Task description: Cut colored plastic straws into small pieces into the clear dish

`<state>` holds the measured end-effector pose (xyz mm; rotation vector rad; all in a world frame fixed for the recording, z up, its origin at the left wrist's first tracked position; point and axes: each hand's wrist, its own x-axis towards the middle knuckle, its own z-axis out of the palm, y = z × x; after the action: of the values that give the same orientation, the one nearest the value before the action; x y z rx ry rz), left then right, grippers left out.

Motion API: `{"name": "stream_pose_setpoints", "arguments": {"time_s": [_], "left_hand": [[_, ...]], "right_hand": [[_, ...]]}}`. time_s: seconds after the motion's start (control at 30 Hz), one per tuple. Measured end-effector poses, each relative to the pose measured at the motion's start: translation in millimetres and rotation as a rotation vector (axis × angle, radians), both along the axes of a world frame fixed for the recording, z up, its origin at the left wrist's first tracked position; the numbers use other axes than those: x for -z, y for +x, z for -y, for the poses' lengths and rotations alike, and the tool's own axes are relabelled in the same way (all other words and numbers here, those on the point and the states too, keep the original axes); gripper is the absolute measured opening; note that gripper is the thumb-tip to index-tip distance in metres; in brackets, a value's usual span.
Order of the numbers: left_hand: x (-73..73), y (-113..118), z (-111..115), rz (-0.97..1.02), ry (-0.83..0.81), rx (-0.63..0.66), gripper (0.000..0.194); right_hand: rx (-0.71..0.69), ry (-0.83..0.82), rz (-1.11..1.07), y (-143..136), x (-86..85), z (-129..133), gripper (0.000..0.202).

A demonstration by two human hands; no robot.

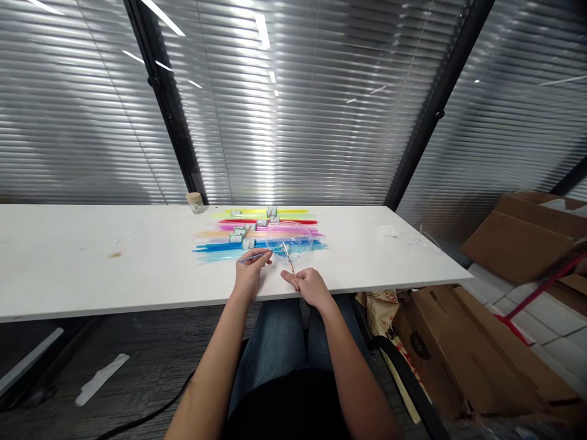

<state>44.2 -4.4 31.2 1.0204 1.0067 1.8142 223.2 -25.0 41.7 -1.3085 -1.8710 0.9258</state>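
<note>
My left hand [251,272], near the table's front edge, pinches a thin blue stick [252,257] that slants up to the right. To its right my right hand [309,285] is closed round a slim tweezer-like tool [291,266], whose tip points up and left over a clear round bowl [270,230]. Small blue pieces [280,250] show inside the bowl. Behind and left of the bowl lie bundles of coloured sticks with paper labels, among them yellow, red [232,221], pink and blue [208,247].
A jar with a tan lid [194,200] stands at the back edge of the white table [137,263]. Crumpled white tissue [387,231] lies to the right. Cardboard boxes [472,348] and a paper bag [383,311] are on the floor at the right.
</note>
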Motion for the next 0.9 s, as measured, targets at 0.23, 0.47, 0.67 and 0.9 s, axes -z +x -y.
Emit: {"name": "stream_pose_setpoints", "arguments": {"time_s": [0.23, 0.47, 0.67, 0.9], "left_hand": [[-1.6, 0.2, 0.9, -0.007, 0.013, 0.001, 0.030], [-0.8, 0.1, 0.5, -0.019, 0.015, 0.003, 0.029], [-1.3, 0.8, 1.6, -0.030, 0.017, 0.004, 0.029], [-1.3, 1.3, 2.8, -0.060, 0.035, 0.037, 0.026]], "right_hand": [[0.003, -0.003, 0.002, -0.3, 0.0, -0.5, 0.065], [-0.001, -0.002, 0.010, -0.2, -1.2, 0.2, 0.064], [0.006, 0.001, 0.023, 0.1, -1.3, 1.4, 0.065], [0.006, -0.009, 0.026, 0.0, -3.1, 2.3, 0.064]]}}
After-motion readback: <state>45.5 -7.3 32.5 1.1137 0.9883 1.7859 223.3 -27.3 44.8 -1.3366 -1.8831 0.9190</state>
